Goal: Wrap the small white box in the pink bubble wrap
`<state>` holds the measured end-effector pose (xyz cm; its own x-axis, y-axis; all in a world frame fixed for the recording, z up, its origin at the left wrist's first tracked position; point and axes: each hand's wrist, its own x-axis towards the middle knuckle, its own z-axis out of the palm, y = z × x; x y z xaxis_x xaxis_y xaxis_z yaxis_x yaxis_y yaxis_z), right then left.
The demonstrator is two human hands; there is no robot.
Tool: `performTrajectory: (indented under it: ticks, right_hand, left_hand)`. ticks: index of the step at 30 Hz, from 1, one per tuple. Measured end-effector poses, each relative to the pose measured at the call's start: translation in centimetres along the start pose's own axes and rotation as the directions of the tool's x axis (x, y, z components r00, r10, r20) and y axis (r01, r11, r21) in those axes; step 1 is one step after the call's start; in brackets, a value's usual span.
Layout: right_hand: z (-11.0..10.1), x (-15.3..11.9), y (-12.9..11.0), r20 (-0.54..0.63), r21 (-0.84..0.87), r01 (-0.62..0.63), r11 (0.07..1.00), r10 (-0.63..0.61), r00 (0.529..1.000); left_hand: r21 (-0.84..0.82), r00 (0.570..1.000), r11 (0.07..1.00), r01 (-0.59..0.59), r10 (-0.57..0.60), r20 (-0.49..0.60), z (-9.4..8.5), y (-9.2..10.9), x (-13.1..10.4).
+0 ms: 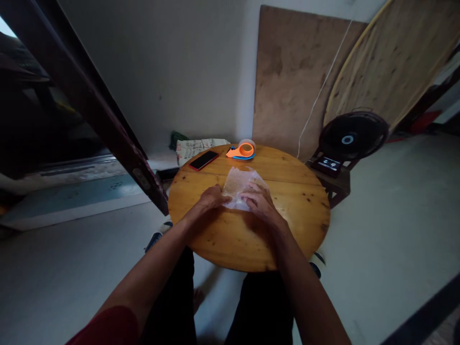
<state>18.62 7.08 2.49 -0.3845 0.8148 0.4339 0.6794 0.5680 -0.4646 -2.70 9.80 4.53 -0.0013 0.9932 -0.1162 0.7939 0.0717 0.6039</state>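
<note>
A translucent sheet of what looks like bubble wrap (237, 181) lies on the round wooden table (302, 211). At its left edge, my left hand (214, 195) is closed on the wrap, thumb pointing inward. My right hand (259, 197) rests over the right part of the wrap with its fingers bent and closed on it. Whether anything is inside the wrap cannot be made out. Behind it stands an orange and blue tape dispenser (244, 151) with a roll of tape. A phone with a red edge (203, 160) lies at the table's back left.
A printed sack (196, 147) sits behind the table. At the right, a black fan (348, 139) stands by a small dark stand (334, 183). Wooden boards (291, 72) lean on the wall. A dark door frame (89, 91) rises at the left.
</note>
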Motion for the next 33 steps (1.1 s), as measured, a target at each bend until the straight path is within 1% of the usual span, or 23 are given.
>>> performTrajectory:
  ticks: [2,4,5,7,9,11,14,16,19,21,22,23,24,26,28,30,32,33]
  right_hand:
    - [0.1,0.0,0.1,-0.009,-0.001,0.006,1.000,-0.006,1.000]
    - [0.2,0.1,0.2,-0.013,0.003,0.011,1.000,-0.011,1.000]
    - [0.3,0.1,0.3,-0.013,0.002,0.013,1.000,-0.013,1.000]
    - [0.3,0.1,0.3,-0.005,-0.004,0.019,1.000,-0.019,1.000]
    - [0.4,0.1,0.4,0.004,-0.013,0.017,1.000,-0.016,1.000]
    - [0.4,0.1,0.4,0.012,-0.020,0.004,1.000,-0.004,1.000]
    - [0.5,0.2,0.4,0.037,-0.017,-0.016,1.000,0.017,0.999]
    - [0.5,0.3,0.4,0.050,-0.001,-0.017,1.000,0.017,0.999]
    - [0.5,0.3,0.2,0.029,0.042,-0.033,0.999,0.032,0.999]
    - [0.4,0.3,0.1,0.003,0.073,-0.059,0.996,0.059,0.998]
    - [0.4,0.3,0.1,-0.009,0.085,-0.069,0.994,0.070,0.998]
    - [0.4,0.3,0.1,-0.018,0.095,-0.072,0.993,0.074,0.997]
    - [0.4,0.3,0.1,-0.025,0.102,-0.069,0.992,0.072,0.997]
    - [0.5,0.3,0.3,-0.039,0.115,-0.050,0.992,0.055,0.998]
    - [0.6,0.3,0.5,-0.040,0.122,-0.031,0.992,0.036,0.999]
    - [0.7,0.2,0.7,-0.033,0.129,-0.021,0.991,0.026,0.999]
    - [0.7,0.1,0.7,-0.021,0.132,-0.027,0.991,0.031,0.999]
    - [0.6,0.0,0.6,-0.017,0.128,-0.032,0.991,0.035,0.999]
  left_hand:
    - [-0.113,0.997,0.994,0.008,0.000,0.075,-0.2,-0.3,-0.2]
    - [-0.208,0.993,0.978,0.010,0.015,0.119,-0.5,-0.4,-0.4]
    - [-0.237,0.993,0.971,0.011,0.018,0.119,-0.5,-0.3,-0.5]
    - [-0.263,0.997,0.965,0.005,0.017,0.081,-0.4,0.2,-0.6]
    - [-0.285,0.999,0.958,-0.010,0.023,0.043,-0.1,1.1,-0.7]
    - [-0.341,0.999,0.940,-0.008,0.026,0.048,0.3,2.2,-0.8]
    - [-0.452,0.993,0.891,0.048,0.005,0.115,1.0,3.7,-1.2]
    - [-0.509,0.988,0.857,0.080,0.001,0.158,1.1,4.3,-1.4]
    - [-0.545,0.974,0.832,0.110,0.019,0.226,0.8,4.5,-1.8]
    - [-0.547,0.962,0.831,0.103,0.058,0.268,0.4,4.3,-2.1]
    - [-0.536,0.954,0.841,0.076,0.094,0.284,0.2,4.1,-2.3]
    - [-0.515,0.946,0.857,0.022,0.149,0.288,0.0,3.9,-2.4]
    - [-0.484,0.937,0.873,-0.063,0.218,0.273,0.0,3.8,-2.6]
    - [-0.380,0.907,0.882,-0.278,0.371,0.197,0.2,3.4,-2.9]
    - [-0.247,0.866,0.854,-0.457,0.491,0.095,0.8,3.0,-3.0]
    - [-0.136,0.834,0.826,-0.547,0.551,-0.003,1.8,2.5,-3.1]
    - [-0.050,0.805,0.806,-0.590,0.583,-0.112,3.0,2.1,-3.2]
    - [-0.008,0.783,0.794,-0.607,0.597,-0.175,3.6,1.9,-3.2]
